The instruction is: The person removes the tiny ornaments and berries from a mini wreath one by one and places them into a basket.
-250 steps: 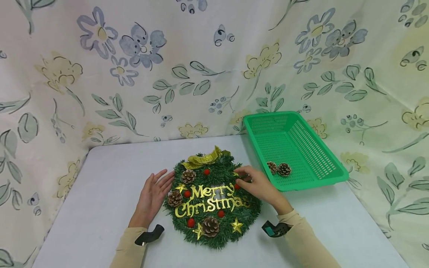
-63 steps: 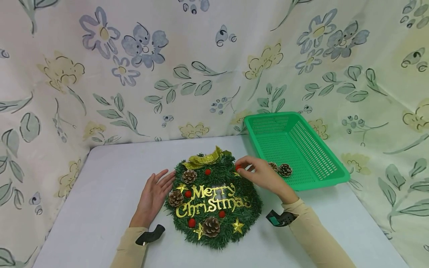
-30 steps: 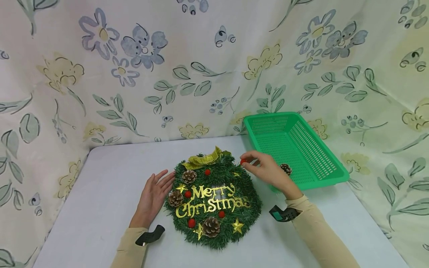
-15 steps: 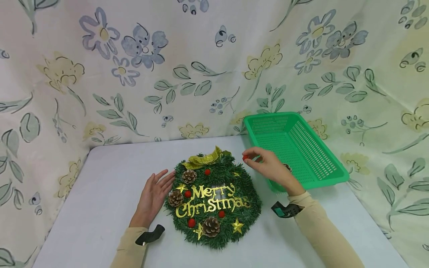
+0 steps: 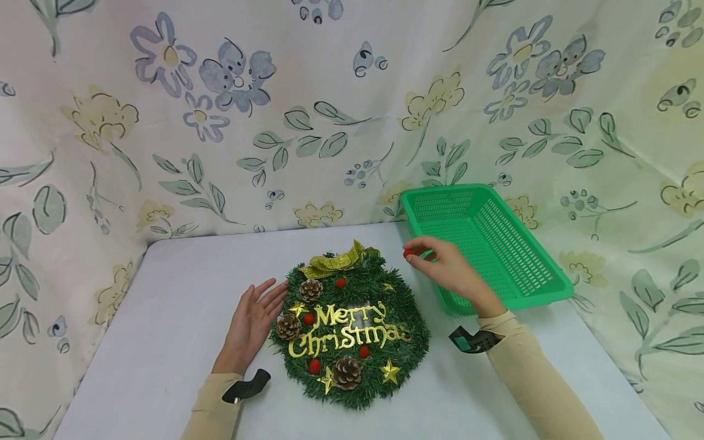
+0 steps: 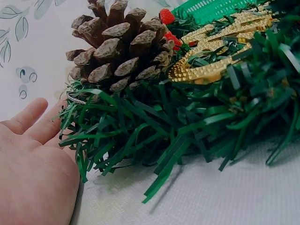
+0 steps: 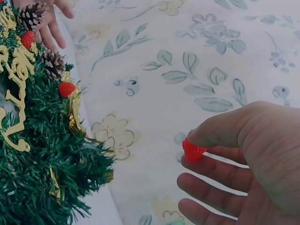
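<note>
My right hand (image 5: pixel 448 272) pinches a small red berry ornament (image 7: pixel 193 150) between thumb and index finger, the other fingers spread loosely behind. It is raised past the upper right side of a green Christmas wreath (image 5: pixel 409 305), over the near left rim of the basket. My left hand (image 5: pixel 252 324) lies palm up with straight fingers, fingertips at the wreath's left edge beside a pinecone (image 6: pixel 117 51). Across the wreath runs gold "Merry Christmas" lettering (image 5: pixel 349 333), with other red berries, gold stars and pinecones around it. A gold ribbon (image 5: pixel 332 261) tops it.
A green plastic basket (image 5: pixel 517 302) stands at the back right of the white table (image 5: pixel 165 318), partly covered by my right hand. Behind the table hangs a floral cloth (image 5: pixel 308 183). Each wrist wears a black camera mount.
Earlier my right hand was at the berry on the wreath's right side. It has since lifted the berry off, up and to the right, now hiding the basket's pinecones. My left hand stays put.
</note>
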A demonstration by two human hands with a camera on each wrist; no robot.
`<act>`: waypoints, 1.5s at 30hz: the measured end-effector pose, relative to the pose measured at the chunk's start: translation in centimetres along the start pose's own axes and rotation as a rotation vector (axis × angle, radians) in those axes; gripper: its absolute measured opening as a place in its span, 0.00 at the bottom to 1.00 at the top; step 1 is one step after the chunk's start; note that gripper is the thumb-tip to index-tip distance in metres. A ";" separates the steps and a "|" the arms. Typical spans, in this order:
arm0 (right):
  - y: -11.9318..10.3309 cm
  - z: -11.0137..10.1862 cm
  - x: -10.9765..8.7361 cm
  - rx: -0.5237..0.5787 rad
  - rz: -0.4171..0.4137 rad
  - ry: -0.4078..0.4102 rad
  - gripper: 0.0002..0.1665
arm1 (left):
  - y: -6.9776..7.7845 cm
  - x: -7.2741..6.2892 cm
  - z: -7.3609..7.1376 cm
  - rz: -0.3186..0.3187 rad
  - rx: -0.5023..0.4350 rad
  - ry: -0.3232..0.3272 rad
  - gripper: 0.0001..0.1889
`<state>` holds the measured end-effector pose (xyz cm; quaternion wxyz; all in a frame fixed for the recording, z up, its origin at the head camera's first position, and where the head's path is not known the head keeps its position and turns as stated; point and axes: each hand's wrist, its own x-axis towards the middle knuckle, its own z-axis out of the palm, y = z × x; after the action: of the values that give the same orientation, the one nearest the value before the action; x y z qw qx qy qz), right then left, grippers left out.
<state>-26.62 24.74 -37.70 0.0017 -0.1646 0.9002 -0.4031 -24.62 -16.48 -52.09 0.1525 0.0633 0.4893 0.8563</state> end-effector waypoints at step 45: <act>2.4 -2.4 0.1 -0.023 0.105 0.041 0.15 | 0.0 0.1 0.0 -0.015 -0.006 0.009 0.38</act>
<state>-27.70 27.92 -37.78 0.0023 -0.1089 0.9120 -0.3954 -24.68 -16.49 -52.10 0.1568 0.0555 0.4880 0.8568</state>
